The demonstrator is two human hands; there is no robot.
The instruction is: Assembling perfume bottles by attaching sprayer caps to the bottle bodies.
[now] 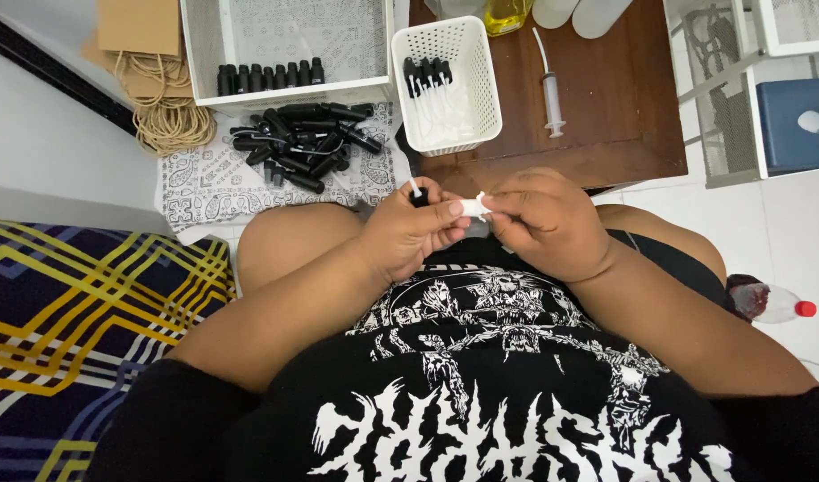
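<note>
Small white tube [473, 206] pinched between left hand [407, 230] and right hand [545, 221], above lap. Black pump [418, 195] clamped in left fingers. Tube judged light, thin, bendable, easily dropped; best gripped near end. Bottles [300, 141] lie on cloth [206, 183].

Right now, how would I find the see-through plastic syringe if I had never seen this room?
Look at the dark brown wooden table at the top. Right of the white plastic lattice basket on it lies the clear plastic syringe, alone on bare wood. It is the only long, thin, see-through tube there, unlike the small black bottles heaped left.
</note>
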